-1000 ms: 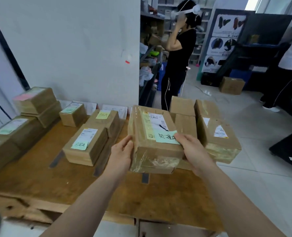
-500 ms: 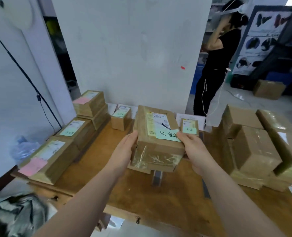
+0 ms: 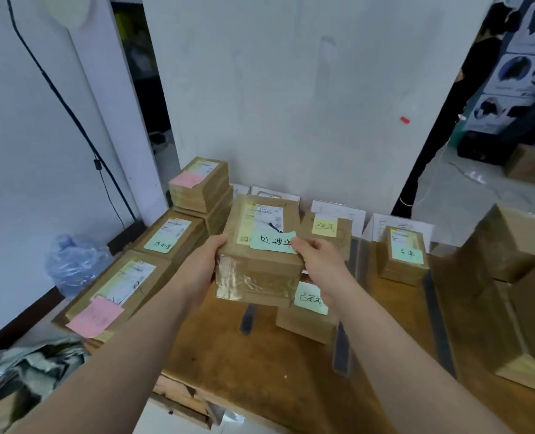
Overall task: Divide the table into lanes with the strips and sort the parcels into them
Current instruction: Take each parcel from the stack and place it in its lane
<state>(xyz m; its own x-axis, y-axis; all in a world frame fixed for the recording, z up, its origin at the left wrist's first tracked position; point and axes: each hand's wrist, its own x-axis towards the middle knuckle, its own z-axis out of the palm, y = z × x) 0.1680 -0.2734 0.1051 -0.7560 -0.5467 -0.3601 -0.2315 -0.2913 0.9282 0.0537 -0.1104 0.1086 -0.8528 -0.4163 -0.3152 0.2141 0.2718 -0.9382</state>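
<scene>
Cardboard stock at far left: stacked parcels (image 3: pixel 119 286) with pink and green notes. At centre, raised above the table (image 3: pixel 259 355): left hand (image 3: pixel 208 261) curled on left edge of taped parcel (image 3: pixel 256 277) with green note, right hand (image 3: pixel 317 264) curled on its right edge. Just right, dark strips (image 3: pixel 341 352) flat on the wood.

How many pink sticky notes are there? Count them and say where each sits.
2. One pink sticky note lies on the nearest left parcel; the other tops the back-left stack. More may hide behind the held parcel.
</scene>
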